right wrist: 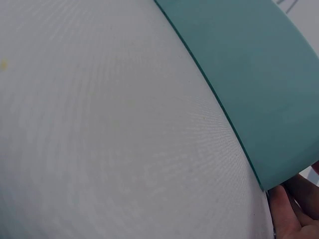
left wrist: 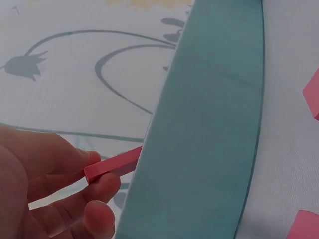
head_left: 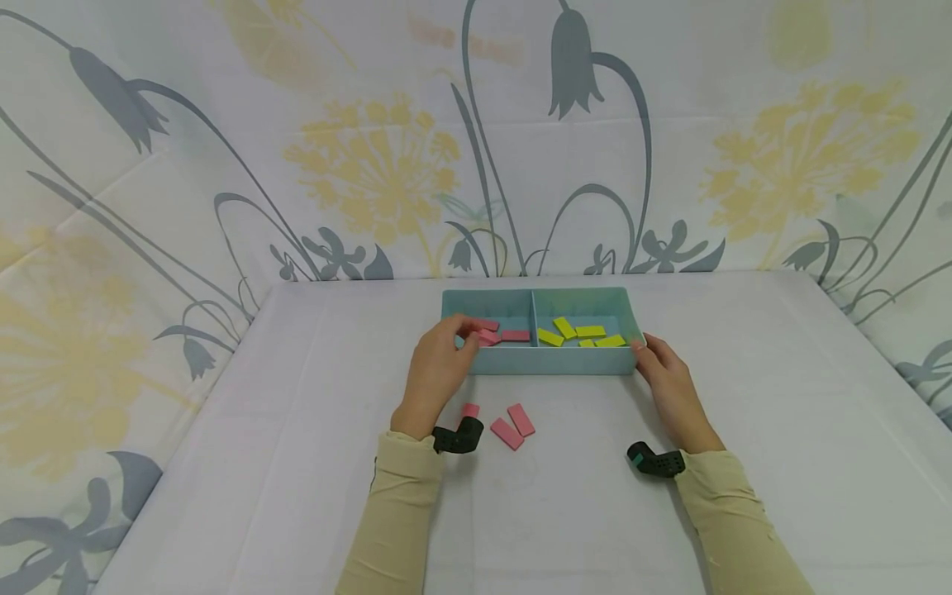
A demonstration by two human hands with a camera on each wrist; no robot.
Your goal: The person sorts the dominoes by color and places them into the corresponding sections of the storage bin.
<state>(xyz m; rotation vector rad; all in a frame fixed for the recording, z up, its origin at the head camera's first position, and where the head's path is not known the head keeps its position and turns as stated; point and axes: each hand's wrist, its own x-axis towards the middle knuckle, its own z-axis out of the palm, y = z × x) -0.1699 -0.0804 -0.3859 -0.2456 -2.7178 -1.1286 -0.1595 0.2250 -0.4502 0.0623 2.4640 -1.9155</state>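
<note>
A teal two-compartment tray stands at the table's middle. Its left half holds pink blocks, its right half several yellow blocks. My left hand reaches over the tray's front left corner and pinches a pink block between thumb and fingers, above the left compartment. My right hand rests against the tray's front right corner, fingers touching its wall. Three pink blocks lie on the cloth in front of the tray, near my left wrist.
A white cloth covers the table, and a flowered sheet hangs behind and at both sides. Black wrist cameras sit on both beige-sleeved forearms. The tray wall fills the left wrist view.
</note>
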